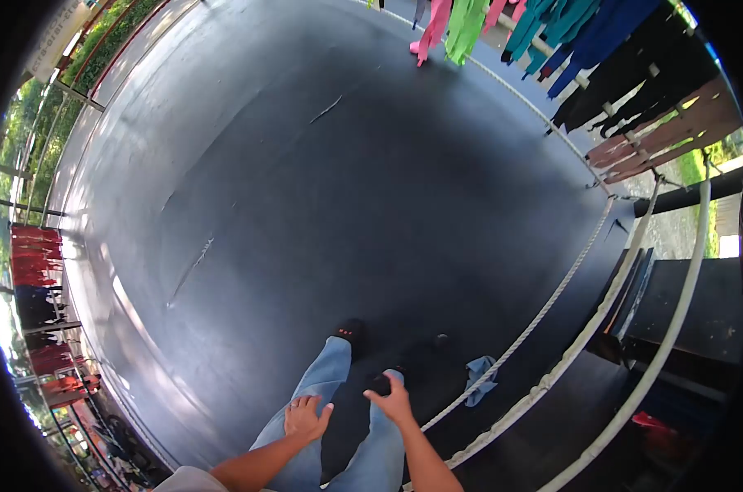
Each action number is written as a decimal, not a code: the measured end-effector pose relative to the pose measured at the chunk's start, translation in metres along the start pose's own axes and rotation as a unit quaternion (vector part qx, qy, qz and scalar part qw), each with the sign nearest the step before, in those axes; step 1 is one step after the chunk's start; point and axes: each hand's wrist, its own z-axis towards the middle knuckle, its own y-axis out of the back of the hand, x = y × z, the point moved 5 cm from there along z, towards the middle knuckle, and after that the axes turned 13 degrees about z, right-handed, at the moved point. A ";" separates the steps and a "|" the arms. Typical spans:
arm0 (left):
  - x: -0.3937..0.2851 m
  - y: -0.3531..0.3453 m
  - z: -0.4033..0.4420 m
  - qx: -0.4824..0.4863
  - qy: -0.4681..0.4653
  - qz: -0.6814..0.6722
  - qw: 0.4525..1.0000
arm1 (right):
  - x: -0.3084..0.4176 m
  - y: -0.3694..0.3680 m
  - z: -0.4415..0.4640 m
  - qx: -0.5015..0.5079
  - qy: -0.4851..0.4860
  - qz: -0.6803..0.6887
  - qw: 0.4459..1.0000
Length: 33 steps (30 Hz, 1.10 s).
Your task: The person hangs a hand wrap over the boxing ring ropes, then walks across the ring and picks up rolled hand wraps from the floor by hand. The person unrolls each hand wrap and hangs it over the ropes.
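So the person's left hand is over the left leg of the jeans, near side, fingers a bit spread, though can't tell if it's actually touching. The right hand is over the other leg, thumb held apart from the fingers, with a small dark thing showing in the gap. Can't tell if they're pinching it or it's just behind. A dark shoe pokes out past the left leg onto the black mat. Off to the right there's a crumpled blue cloth by the rope, and hanging clothes far right.
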 end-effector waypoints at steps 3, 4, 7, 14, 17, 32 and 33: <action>0.004 0.008 -0.008 -0.026 0.020 -0.165 0.986 | 0.048 -0.045 -0.050 0.172 0.028 -0.007 0.985; 0.002 0.007 -0.014 -0.015 -0.009 -0.259 0.966 | 0.061 -0.058 -0.066 0.221 0.046 -0.018 0.974; -0.005 0.015 -0.030 -0.002 -0.076 -0.438 0.896 | 0.122 -0.076 -0.103 0.304 0.094 -0.027 0.948; -0.020 0.177 -0.149 0.139 -0.074 -0.600 0.784 | 0.312 -0.062 -0.157 0.411 0.169 -0.056 0.894; -0.005 0.204 -0.158 0.023 -0.090 -0.689 0.718 | 0.376 -0.079 -0.174 0.367 0.288 -0.125 0.876; 0.208 0.374 -0.245 -0.431 -0.105 -0.394 0.805 | 0.497 -0.308 -0.200 0.410 0.206 -0.026 0.888; 0.213 0.376 -0.245 -0.435 -0.102 -0.376 0.812 | 0.499 -0.316 -0.200 0.397 0.154 -0.002 0.905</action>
